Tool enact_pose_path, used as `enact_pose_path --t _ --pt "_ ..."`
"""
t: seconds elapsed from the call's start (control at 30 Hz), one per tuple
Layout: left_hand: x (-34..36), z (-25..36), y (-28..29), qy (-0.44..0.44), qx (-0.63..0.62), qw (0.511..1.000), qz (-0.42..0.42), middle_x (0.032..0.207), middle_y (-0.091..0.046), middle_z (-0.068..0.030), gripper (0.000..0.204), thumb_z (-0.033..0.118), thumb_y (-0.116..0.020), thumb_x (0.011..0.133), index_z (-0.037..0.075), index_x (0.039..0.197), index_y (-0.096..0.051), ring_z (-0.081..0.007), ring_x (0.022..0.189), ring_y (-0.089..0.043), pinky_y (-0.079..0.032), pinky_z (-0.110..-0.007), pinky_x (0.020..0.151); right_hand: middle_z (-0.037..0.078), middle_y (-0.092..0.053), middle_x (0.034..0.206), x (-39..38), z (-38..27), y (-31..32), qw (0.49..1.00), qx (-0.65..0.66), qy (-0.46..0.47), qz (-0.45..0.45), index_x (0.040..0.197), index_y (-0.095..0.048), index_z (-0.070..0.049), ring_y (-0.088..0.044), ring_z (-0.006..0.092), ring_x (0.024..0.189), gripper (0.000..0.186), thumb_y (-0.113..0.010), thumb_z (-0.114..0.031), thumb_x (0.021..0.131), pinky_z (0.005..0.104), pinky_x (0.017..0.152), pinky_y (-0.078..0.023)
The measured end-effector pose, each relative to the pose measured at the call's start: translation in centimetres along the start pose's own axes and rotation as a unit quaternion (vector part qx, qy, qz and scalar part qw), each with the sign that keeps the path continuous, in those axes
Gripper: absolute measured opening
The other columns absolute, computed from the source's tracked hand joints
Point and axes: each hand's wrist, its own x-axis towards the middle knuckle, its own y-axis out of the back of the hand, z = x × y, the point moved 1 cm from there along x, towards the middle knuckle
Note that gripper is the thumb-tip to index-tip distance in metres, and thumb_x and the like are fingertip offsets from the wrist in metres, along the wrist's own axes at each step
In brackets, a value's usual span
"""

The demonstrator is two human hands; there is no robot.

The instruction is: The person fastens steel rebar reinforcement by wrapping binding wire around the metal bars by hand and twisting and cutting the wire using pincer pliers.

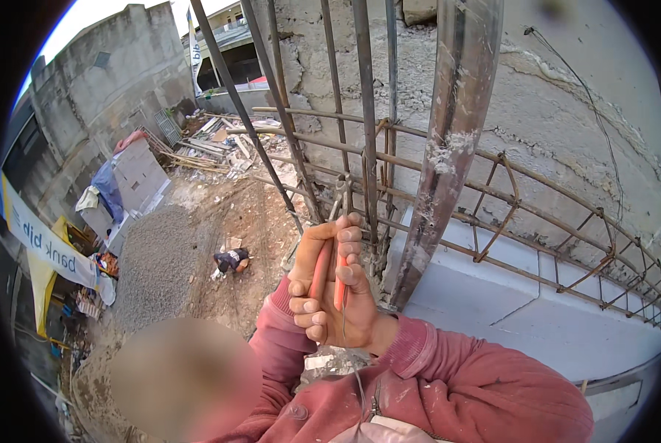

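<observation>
Red-handled pincers (321, 269) stand upright in front of me, their metal jaws up against the steel rebar. My left hand (306, 260) is closed round the left handle. Round the other handle wraps my right hand (360, 314), its fingers bent. A thin wire (359, 384) hangs below the right hand toward my red jacket. Just behind the jaws, vertical rebar rods (368, 111) cross horizontal bars (323, 142). Whether the jaws grip a tie wire there is too small to tell.
A thick, cement-splashed pole (448, 140) rises right of my hands. Beyond it, a rebar cage (522, 201) runs along the rough wall above a white ledge (478, 295). Far below lie a gravel pile (157, 258), rubble, planks and a crouching person (232, 260). Banners hang left.
</observation>
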Motion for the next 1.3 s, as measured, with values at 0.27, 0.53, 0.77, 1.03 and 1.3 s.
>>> enact_pose_path --t 0.27,0.53,0.77,1.03,1.3 --pt "0.6 1.1 -5.1 0.1 0.541 0.705 0.447 0.066 -0.056 -0.0068 0.012 0.011 -0.052 0.086 0.002 0.079 -0.053 -0.0152 0.049 -0.052 -0.044 -0.026 0.047 0.008 -0.054 0.087 0.4 0.2 -1.0 0.913 -0.114 0.153 0.36 0.089 -0.054 -0.003 -0.055 0.0205 0.078 0.029 -0.066 -0.027 0.078 0.0321 0.073 -0.05" --pt "0.5 1.0 -4.0 0.066 0.427 0.845 0.316 0.086 -0.057 -0.0087 0.031 0.027 -0.054 0.085 0.0 0.101 -0.05 -0.0186 0.082 -0.058 -0.049 -0.034 0.076 -0.004 -0.044 0.074 2.1 0.1 0.3 0.991 -0.01 0.103 0.089 0.083 -0.05 -0.013 -0.043 0.0094 0.068 0.023 -0.069 -0.026 0.078 0.0176 0.054 -0.04" --pt "0.1 1.7 -2.0 -0.018 0.193 0.952 0.237 0.081 -0.063 -0.0115 0.019 0.009 -0.06 0.082 -0.005 0.092 -0.052 -0.0225 0.067 -0.064 -0.055 -0.03 0.054 0.004 -0.055 0.088 1.3 0.0 1.7 1.0 -0.022 -0.018 -0.002 0.096 -0.051 -0.008 -0.055 0.0168 0.08 0.049 -0.068 -0.047 0.073 0.0341 0.08 -0.048" --pt "2.0 0.7 -4.3 0.008 0.602 0.698 0.389 0.087 -0.061 -0.0175 0.027 0.003 -0.058 0.081 -0.007 0.102 -0.045 -0.0246 0.078 -0.063 -0.054 -0.033 0.063 0.004 -0.054 0.081 -1.4 -1.6 0.4 0.92 -0.225 0.128 0.294 0.091 -0.054 -0.008 -0.055 0.0172 0.071 0.031 -0.067 -0.034 0.077 0.0329 0.068 -0.043" --pt "2.2 0.2 -3.8 -0.015 0.334 0.895 0.297 0.073 -0.056 -0.0063 0.027 0.027 -0.06 0.082 0.002 0.086 -0.053 -0.016 0.063 -0.058 -0.05 -0.025 0.056 0.001 -0.056 0.079 0.4 -1.9 1.9 0.993 0.053 0.061 -0.083 0.088 -0.055 -0.009 -0.058 0.0149 0.071 0.028 -0.063 -0.035 0.081 0.0297 0.065 -0.049"
